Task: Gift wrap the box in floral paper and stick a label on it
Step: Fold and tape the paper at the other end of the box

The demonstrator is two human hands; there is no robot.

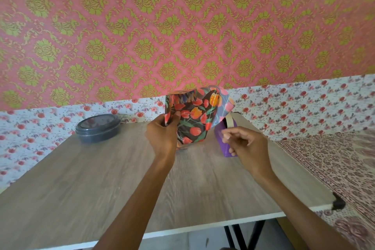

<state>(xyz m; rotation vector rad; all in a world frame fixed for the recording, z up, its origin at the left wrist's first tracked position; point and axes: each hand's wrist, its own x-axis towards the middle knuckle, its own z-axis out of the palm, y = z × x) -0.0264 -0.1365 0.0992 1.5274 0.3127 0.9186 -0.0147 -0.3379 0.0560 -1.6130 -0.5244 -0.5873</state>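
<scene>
Wood-grain table (101, 178) — left hand (162, 136) in pinch on floral paper (194, 115) — right hand (247, 144) half-curled

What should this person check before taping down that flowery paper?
1. Paper steadied: ok, left hand pinches the floral paper at its left side.
2. Top end folded flat: not ok, the paper stands loose there.
3. Tape within reach: ok, purple tape dispenser stands on the table beside the right hand.
4. Strip in right hand: cannot tell, fingers curled, no strip visible.
5. Working room: ok, dark round container sits apart, far left.
6. Label ready: cannot tell, none in view.
</scene>
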